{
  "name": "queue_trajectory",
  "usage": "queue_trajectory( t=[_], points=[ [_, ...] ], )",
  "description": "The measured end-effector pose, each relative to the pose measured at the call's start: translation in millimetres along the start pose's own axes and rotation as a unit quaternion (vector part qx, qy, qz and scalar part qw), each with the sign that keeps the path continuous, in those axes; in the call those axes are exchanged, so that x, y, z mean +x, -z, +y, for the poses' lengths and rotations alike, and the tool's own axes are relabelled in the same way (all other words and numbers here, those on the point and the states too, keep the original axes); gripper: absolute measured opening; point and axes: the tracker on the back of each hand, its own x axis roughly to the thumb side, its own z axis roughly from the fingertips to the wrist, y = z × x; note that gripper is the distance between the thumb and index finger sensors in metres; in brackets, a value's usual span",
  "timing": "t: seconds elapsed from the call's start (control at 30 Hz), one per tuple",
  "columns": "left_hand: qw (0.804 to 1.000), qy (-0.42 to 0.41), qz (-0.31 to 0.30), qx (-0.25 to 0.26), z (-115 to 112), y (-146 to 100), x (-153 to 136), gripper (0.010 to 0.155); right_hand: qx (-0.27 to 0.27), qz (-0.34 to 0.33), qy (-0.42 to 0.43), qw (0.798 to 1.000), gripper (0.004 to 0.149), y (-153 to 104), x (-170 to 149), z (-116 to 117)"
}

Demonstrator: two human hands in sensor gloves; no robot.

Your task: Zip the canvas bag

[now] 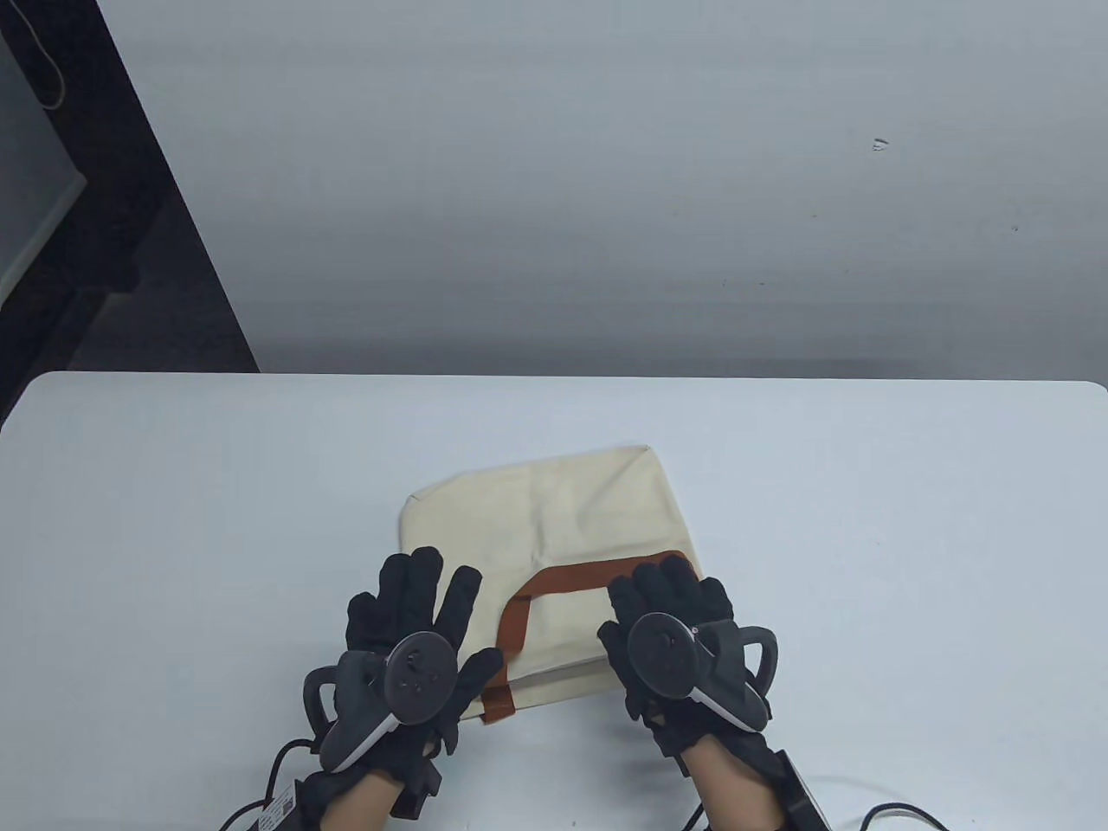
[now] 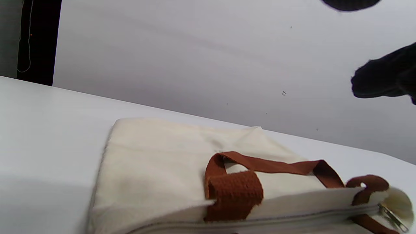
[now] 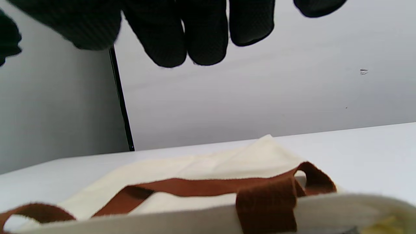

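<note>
The cream canvas bag (image 1: pixel 554 554) is seen lying flat on the white table (image 1: pixel 866 519), at lower centre of the table view, with its zippered mouth turned toward the bottom edge of the frame. The brown handle (image 1: pixel 563 589) is folded back over the upper panel.

The left hand (image 1: pixel 407 640) is held with its fingers spread and extended over the lower-left corner of the bag; nothing is gripped. The right hand (image 1: pixel 675 640) is held over the lower-right corner, fingers loosely extended and hanging free in the right wrist view, again with nothing gripped. Contact with the fabric cannot be told for either hand.

In the left wrist view the zipper track (image 2: pixel 260 222) is seen running along the bottom of the frame, and the metal zipper pull (image 2: pixel 393 218) lies at the lower right, at the bag's right end. The teeth are too blurred for it to be told how much of the track is already closed.

Judged step: both hands are being positioned before the pull is taken. It is advised that the pull be pinched by the right hand, since it lies on that side, and that the opposite end of the mouth be pinned flat by the left hand, so that the track is kept taut and straight. The handle's stitched end (image 2: pixel 234 195) should be kept clear of the teeth.

No brand, label or legible writing is visible on the bag. A small tag on the left wrist strap is too small to be read.
</note>
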Motion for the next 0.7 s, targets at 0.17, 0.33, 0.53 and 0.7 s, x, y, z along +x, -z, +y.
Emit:
queue_trajectory(
  t=[0.17,0.33,0.53,0.7],
  points=[
    [0.998,0.037,-0.007,-0.044,-18,7,0,0.086,0.082,0.006,-0.028,0.996,0.076,5,-2,25],
    [0.996,0.05,0.001,-0.068,-27,11,-3,0.087,0.108,0.013,-0.034,0.993,0.081,6,-4,32],
    [0.996,0.047,0.004,-0.07,-27,12,-5,0.087,0.11,0.02,-0.024,0.993,0.08,6,-7,32],
    [0.996,0.043,0.006,-0.072,-27,12,-6,0.087,0.11,0.026,-0.01,0.994,0.079,7,-11,32]
  ],
)
